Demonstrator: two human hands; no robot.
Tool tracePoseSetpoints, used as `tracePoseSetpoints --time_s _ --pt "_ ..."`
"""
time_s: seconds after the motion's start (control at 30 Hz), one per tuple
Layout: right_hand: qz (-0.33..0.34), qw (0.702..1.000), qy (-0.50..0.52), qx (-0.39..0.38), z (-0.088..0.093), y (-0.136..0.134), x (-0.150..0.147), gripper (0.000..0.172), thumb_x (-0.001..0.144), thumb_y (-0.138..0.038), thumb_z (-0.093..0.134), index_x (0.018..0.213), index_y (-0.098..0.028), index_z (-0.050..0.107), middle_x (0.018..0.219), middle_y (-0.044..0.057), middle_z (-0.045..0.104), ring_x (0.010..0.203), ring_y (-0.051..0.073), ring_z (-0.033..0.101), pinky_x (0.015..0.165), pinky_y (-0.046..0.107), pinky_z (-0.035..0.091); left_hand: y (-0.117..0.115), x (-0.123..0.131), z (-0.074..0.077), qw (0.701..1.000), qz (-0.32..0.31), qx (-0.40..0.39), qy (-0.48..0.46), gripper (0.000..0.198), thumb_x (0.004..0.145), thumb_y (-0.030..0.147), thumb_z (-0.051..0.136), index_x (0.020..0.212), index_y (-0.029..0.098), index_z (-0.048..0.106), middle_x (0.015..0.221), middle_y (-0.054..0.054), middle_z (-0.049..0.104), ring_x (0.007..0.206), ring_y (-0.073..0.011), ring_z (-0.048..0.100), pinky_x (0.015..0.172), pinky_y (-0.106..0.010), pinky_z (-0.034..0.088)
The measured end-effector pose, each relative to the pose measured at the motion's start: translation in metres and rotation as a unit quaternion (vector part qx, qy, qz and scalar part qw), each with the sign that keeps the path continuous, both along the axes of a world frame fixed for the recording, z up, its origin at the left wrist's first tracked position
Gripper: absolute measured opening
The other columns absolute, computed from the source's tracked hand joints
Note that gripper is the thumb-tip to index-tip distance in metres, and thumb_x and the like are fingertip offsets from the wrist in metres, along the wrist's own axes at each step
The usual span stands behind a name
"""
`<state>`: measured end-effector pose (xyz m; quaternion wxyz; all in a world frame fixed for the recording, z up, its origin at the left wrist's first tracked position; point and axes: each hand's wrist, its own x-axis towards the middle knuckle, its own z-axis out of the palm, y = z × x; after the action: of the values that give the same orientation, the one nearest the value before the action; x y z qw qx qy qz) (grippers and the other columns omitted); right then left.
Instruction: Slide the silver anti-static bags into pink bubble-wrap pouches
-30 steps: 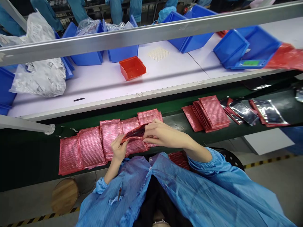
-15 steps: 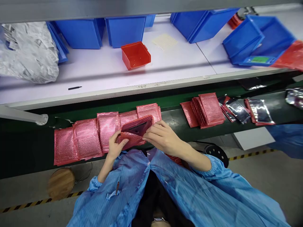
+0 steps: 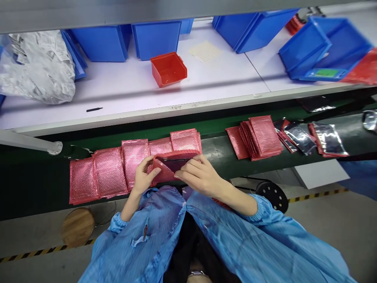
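Now both hands' fingers pinching pink bubble pouch (image 3: 165, 171), mouth open, dark inside.

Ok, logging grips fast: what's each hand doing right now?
Left hand: closed on the pink pouch.
Right hand: closed on the same pouch.

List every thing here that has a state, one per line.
pink bubble pouch: mouth open, held by both hands
left hand: gripping pouch's left edge
right hand: gripping pouch's right side
row of pink pouches: flat, overlapping
red bin: upright
stacked pouches: fanned
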<state>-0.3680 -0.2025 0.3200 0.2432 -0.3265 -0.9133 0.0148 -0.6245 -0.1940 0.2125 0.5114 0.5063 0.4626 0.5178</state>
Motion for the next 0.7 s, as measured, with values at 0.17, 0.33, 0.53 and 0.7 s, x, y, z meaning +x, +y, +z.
tracePoseSetpoints --time_s 0.17,0.33,0.53,0.7 --pt "-0.053 0.993 0.076 -0.070 -0.006 0.006 0.008 0.010 0.111 -0.030 0.065 0.109 -0.027 0.075 0.099 0.003 0.077 0.092 0.021 0.065 0.086 0.040 0.041 0.002 0.015 0.021 0.997 0.064 -0.005 0.036 0.049 0.093 0.066 0.078 0.080 0.019 0.076 0.072 -0.002 0.066 0.067 -0.0164 0.057 0.063 -0.026 0.048" --pt "-0.105 0.967 0.092 -0.212 -0.019 0.004 0.029 0.082 0.090 -0.071 0.082 0.156 -0.028 0.060 0.136 0.015 0.074 0.119 0.036 0.070 0.100 0.049 0.052 -0.005 0.017 0.029 0.997 0.062 0.022 0.049 0.048 0.094 0.064 0.079 0.076 0.019 0.075 0.068 -0.001 0.064 0.063 -0.0160 0.055 0.061 -0.027 0.045" --pt "-0.169 0.926 0.085 -0.326 -0.063 -0.006 0.016 0.046 0.112 -0.058 0.054 0.090 -0.024 0.077 0.071 0.003 0.071 0.061 0.018 0.060 0.064 0.031 0.039 0.024 0.038 0.016 0.994 -0.035 0.056 0.082 0.027 0.104 0.048 0.071 0.113 0.024 0.082 0.108 -0.008 0.081 0.103 -0.0245 0.075 0.095 -0.036 0.058" --pt "-0.347 0.813 0.296 -0.362 -0.121 0.002 0.009 0.068 0.101 -0.077 0.058 0.059 -0.026 0.042 0.054 -0.003 0.042 0.054 0.016 0.039 0.057 0.032 0.029 0.045 0.030 -0.016 0.995 0.045 0.028 0.081 0.036 0.108 0.050 0.065 0.132 0.024 0.072 0.136 -0.013 0.074 0.124 -0.0246 0.070 0.112 -0.040 0.052"
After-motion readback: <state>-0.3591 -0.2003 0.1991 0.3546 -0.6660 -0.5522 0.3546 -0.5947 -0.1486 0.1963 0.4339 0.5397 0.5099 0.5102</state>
